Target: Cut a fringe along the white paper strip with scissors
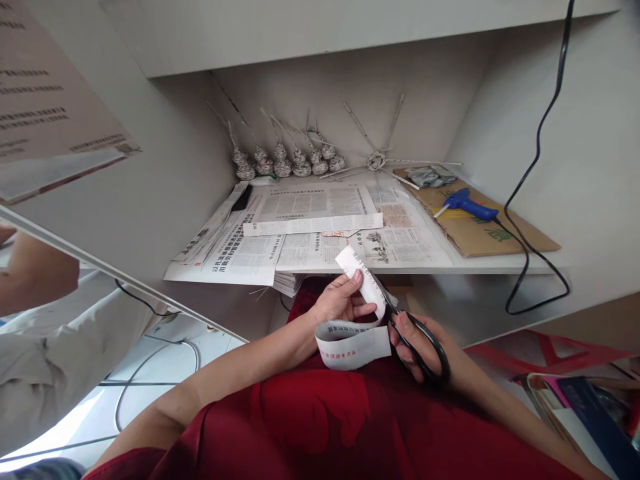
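1. Holding a curled strip of white newspaper with red print (356, 340) above the lap of a dark red garment (340, 420), the left hand (340, 303) has its fingers closed on the strip's upper part, thumb on top.
2. Just beside it, the right hand (417, 347) has its fingers closed through the loops of black-handled scissors (415, 337), whose blades meet the strip's edge.
3. Beyond the hands, the white desk (500, 263) carries spread sheets of printed newspaper (310, 233), with a long cut paper strip (313, 225) lying across them.
4. To the right on the desk lies a brown cardboard sheet (480, 233) with a blue glue gun (467, 204) on it, its black cable (537, 153) running up the wall.
5. Farthest back, small woven rolled-paper figures (287, 160) stand in a row against the wall.
6. At far left, another person's pale sleeve (45, 353) shows.
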`<state>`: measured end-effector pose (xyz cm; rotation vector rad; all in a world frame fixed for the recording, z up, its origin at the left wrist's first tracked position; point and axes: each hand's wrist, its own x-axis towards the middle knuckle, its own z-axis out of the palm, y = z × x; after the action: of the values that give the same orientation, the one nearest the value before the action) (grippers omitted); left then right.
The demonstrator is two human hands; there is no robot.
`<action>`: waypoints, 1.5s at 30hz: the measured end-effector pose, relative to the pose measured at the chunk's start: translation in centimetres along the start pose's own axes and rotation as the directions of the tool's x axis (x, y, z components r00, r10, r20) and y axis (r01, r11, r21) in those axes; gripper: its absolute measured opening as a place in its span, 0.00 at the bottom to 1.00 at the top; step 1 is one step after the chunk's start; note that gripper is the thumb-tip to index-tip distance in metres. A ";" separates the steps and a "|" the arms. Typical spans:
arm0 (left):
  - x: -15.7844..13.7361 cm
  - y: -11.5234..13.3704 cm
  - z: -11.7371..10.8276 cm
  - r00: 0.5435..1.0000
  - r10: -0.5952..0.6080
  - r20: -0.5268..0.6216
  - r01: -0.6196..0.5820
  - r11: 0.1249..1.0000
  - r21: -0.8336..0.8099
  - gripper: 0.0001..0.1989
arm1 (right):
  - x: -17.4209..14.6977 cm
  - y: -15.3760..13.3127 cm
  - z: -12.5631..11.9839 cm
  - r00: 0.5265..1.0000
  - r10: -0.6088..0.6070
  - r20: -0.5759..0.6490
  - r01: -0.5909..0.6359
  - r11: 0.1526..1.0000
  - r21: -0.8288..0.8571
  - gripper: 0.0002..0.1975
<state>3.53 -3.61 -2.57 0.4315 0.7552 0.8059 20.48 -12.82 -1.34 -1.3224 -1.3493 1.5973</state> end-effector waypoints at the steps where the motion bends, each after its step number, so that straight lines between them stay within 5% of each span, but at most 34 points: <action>1: 0.0 -0.1 -0.1 1.000 -0.024 0.013 0.024 1.000 0.016 0.08 | 0.0 0.1 -0.1 1.000 -0.007 0.012 0.007 1.000 0.004 0.31; 6: 0.0 -0.5 -0.1 0.990 -0.119 0.071 0.113 0.990 0.079 0.06 | -0.1 0.4 -0.5 0.998 -0.048 0.051 0.046 0.999 0.024 0.33; 17: 0.2 -0.8 0.0 0.999 -0.020 0.041 0.019 0.999 0.027 0.04 | 0.1 0.6 0.0 0.999 0.001 -0.035 -0.002 0.999 -0.033 0.32; 22: 0.3 -0.6 -0.5 0.998 0.021 0.058 -0.021 1.000 0.008 0.13 | 0.0 0.0 0.1 1.000 0.007 -0.021 -0.008 0.999 -0.040 0.32; 31: 0.3 -1.4 -0.5 0.984 -0.110 0.140 0.098 0.991 0.094 0.10 | 0.0 1.3 -0.1 0.999 -0.037 -0.004 0.037 0.999 0.005 0.35; 45: 0.3 -0.8 -0.2 0.999 0.007 0.048 -0.007 1.000 0.004 0.06 | 0.1 -0.6 0.3 0.999 -0.027 -0.019 0.025 0.994 -0.105 0.35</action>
<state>3.86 -3.90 -3.35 0.4558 0.7118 0.7980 20.07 -12.70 -0.78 -1.3734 -1.4487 1.5093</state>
